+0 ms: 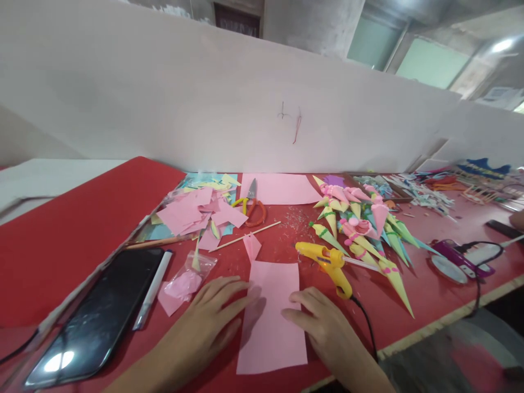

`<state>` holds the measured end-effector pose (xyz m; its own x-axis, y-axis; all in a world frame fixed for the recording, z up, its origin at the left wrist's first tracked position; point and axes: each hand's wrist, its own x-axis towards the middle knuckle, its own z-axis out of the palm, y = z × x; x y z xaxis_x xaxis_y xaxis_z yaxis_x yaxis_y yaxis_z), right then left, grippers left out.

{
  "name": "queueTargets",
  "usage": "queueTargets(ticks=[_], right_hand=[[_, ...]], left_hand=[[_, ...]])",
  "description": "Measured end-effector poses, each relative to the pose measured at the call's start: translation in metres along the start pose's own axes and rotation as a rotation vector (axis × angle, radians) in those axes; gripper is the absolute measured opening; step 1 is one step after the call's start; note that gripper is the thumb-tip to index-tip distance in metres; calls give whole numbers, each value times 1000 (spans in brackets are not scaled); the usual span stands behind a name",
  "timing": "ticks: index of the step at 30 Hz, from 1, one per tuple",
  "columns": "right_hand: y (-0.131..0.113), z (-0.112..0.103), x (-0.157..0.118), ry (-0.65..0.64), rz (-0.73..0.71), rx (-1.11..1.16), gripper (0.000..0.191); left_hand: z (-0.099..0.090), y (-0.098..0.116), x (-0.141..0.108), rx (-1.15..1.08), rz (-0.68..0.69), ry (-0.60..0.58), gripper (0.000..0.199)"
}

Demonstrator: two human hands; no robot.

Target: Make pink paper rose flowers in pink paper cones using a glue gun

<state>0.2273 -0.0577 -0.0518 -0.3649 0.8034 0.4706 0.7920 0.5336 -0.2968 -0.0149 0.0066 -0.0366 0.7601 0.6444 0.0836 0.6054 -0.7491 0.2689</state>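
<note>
A pink paper sheet (274, 333) lies flat on the red tabletop, its long sides running away from me. My left hand (219, 308) is at its left edge, fingers stretched out and their tips over the paper. On the opposite side my right hand (315, 314) has its fingers apart, tips at the right edge. Neither hand grips anything. Just beyond the sheet's far edge lies a small folded pink paper piece (252, 246). To the right rests a yellow glue gun (327, 259) with a clear glue stick in its back.
Scissors (254, 204) and a thin wooden stick (245, 236) lie beyond the sheet, beside a heap of pink paper pieces (192, 210). Decorated paper cones (356, 218) pile up at right. A phone (98, 316) and a marker (153, 289) lie left. A white partition (204, 98) stands behind.
</note>
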Motion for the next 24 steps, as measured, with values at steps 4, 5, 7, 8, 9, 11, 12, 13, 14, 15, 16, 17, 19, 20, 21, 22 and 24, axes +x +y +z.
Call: queueTargets(ticks=[4, 5, 7, 8, 9, 11, 12, 13, 14, 15, 16, 17, 19, 20, 21, 22, 24], right_hand=[[4, -5, -8, -190, 69, 48, 39], [5, -8, -9, -230, 82, 77, 39], [7, -14, -10, -275, 91, 114, 35], [8, -17, -9, -283, 85, 120, 31], [9, -19, -8, -287, 80, 120, 27], [9, -21, -3, -301, 84, 117, 23], [8, -21, 0, -311, 91, 115, 22], [7, -21, 4, -321, 99, 112, 21], [6, -20, 8, -328, 107, 103, 20], [5, -19, 12, -332, 113, 90, 18], [3, -18, 17, -333, 116, 73, 17], [2, -16, 21, -334, 114, 58, 16], [2, -13, 30, -341, 91, 48, 15], [2, -12, 34, -351, 72, 50, 16], [3, -10, 37, -365, 55, 51, 17], [4, -8, 41, -378, 39, 49, 18], [6, -2, 46, -384, 21, 25, 20]], left_hand=[[3, -2, 4, -6, 31, -102, 67], [3, -3, 4, -7, 34, -110, 71], [2, -6, 5, -4, 20, -126, 74], [1, -6, 5, 0, 12, -137, 74], [0, -7, 6, 5, 7, -146, 75], [-1, -7, 7, 17, -7, -153, 76], [-2, -7, 8, 20, -13, -151, 77], [-1, -7, 9, 20, -20, -149, 77], [-1, -7, 10, 17, -24, -147, 77], [-1, -7, 11, 11, -23, -143, 77], [-1, -7, 11, 4, -17, -139, 76], [0, -7, 12, -2, -6, -129, 74], [0, -8, 13, -5, 14, -102, 71], [0, -9, 13, -4, 20, -92, 69], [0, -9, 13, -3, 22, -86, 68], [0, -10, 13, -3, 21, -85, 67], [0, -10, 12, -12, 19, -86, 68]])
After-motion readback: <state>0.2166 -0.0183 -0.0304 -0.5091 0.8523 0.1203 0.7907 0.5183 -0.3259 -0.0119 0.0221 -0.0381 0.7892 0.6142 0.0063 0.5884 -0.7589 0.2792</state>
